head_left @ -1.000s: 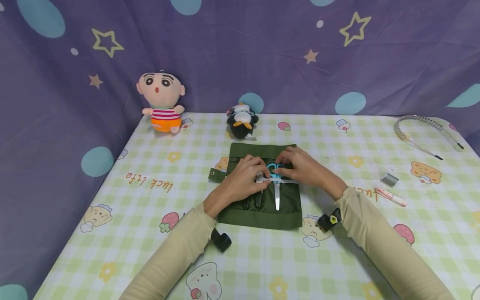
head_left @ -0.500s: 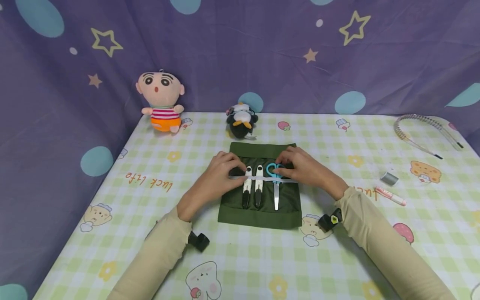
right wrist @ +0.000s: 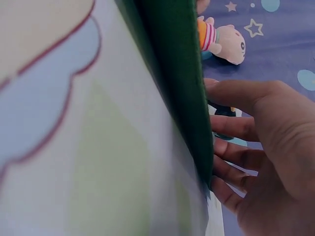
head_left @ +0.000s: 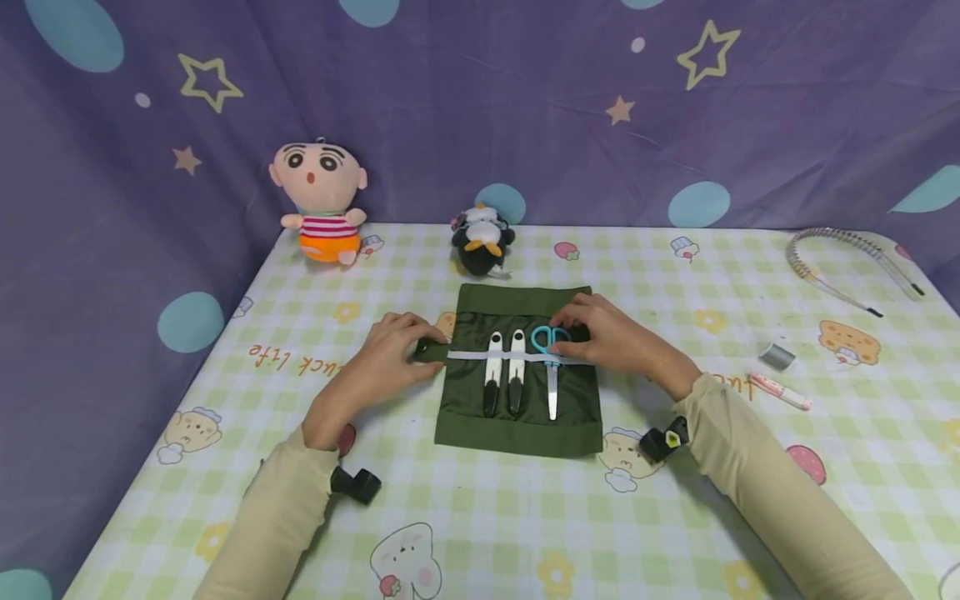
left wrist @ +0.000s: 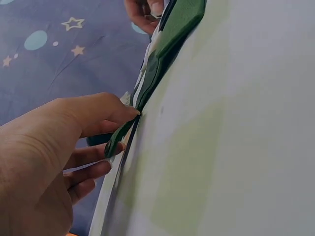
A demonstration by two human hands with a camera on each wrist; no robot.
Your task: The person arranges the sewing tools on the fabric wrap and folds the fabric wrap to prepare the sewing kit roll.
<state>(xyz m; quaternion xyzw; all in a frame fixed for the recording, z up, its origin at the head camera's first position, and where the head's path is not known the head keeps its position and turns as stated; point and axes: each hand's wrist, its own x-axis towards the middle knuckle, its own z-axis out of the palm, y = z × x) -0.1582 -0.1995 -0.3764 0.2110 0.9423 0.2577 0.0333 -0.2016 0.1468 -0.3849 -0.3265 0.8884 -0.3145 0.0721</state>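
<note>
Left hand (head_left: pixel 378 360) pinches short green fabric strap (left wrist: pixel 117 138) at left, can't tell if right hand (head_left: pixel 609 335) pinches; guessing it's straightening, gentle tension next

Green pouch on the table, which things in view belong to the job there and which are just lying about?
In the job, by the look of it:
pouch, left hand on its tab, right hand at its other edge
scissors, under the white band
two white tools, also under it

Lying about, probably:
doll
penguin
headband
grey roll
pink pen-like item
</note>
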